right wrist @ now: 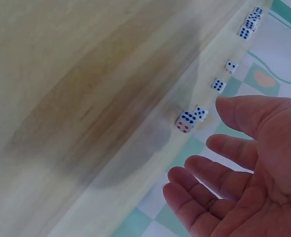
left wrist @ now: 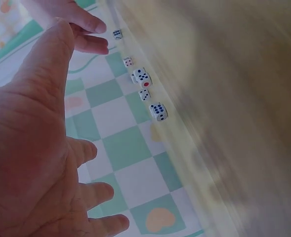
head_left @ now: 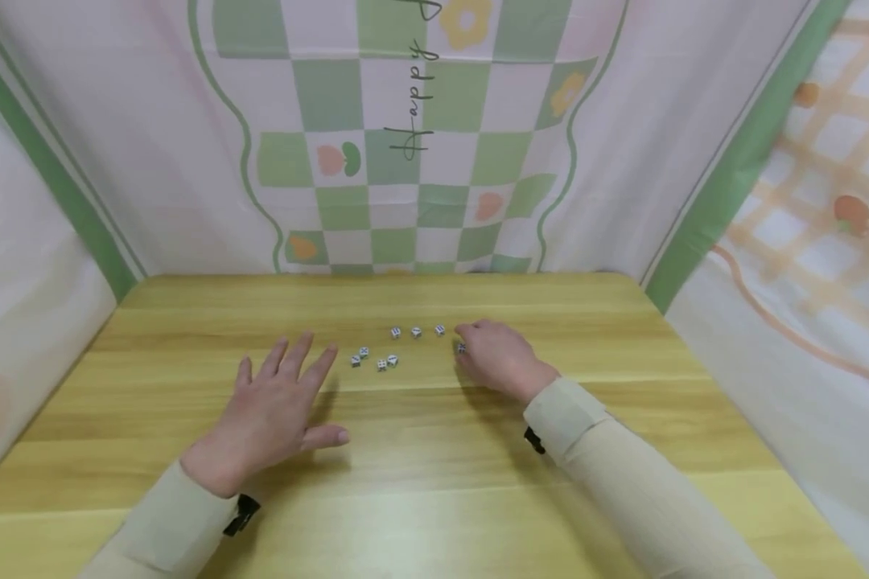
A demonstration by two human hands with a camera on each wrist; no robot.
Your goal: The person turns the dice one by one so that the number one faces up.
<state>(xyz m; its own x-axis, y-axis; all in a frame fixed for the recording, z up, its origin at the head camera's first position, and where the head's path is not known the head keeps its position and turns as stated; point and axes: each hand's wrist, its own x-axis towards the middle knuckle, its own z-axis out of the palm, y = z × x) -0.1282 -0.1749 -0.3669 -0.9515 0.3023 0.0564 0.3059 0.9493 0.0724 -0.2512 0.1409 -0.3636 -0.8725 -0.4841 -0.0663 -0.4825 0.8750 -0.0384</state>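
Dice (head_left: 416,332) are spread on a wood table (head_left: 413,474)

Eight small white dice are seen past the middle of the table, toward the far side. Three are lined up in a row. Two pairs are found nearer and to the left, close to the left hand (head_left: 271,414). Its fingers are stretched wide apart, and nothing is held. One die (head_left: 461,348) is seen at the right, just beside the right hand (head_left: 500,355). Its fingers are softly bent, and nothing is gripped. Behind the far edge, a green checked cloth (head_left: 393,207) is hung.
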